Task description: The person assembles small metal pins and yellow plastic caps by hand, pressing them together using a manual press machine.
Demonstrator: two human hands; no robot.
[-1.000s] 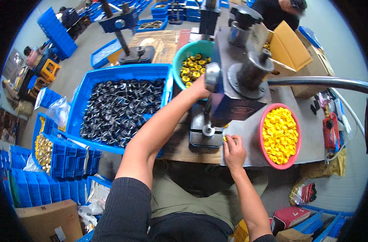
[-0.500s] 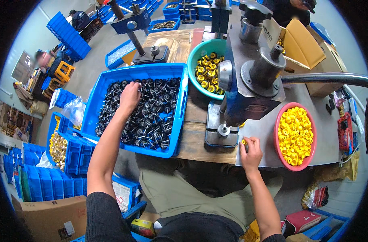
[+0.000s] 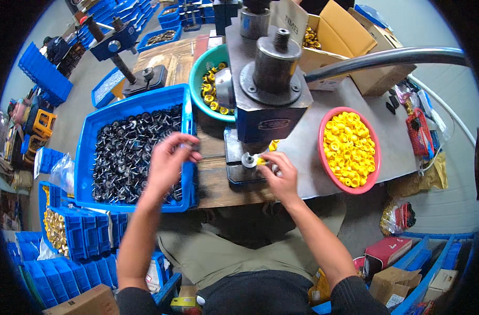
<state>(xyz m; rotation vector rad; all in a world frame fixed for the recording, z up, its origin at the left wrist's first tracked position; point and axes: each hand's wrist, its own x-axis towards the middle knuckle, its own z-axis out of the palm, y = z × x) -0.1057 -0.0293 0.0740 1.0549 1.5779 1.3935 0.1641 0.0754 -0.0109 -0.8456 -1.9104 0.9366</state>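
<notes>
Right grip (image 3: 282,176) on yellow cap (image 3: 261,160)

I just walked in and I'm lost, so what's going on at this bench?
A person is working bare-handed at a metal press. The right hand holds a small yellow piece at the round metal fitting on its base. The left hand, by the right side of a blue tray of black parts, seems to hold a dark part, though it's blurred. A pink bowl of yellow caps stands to the right.
</notes>
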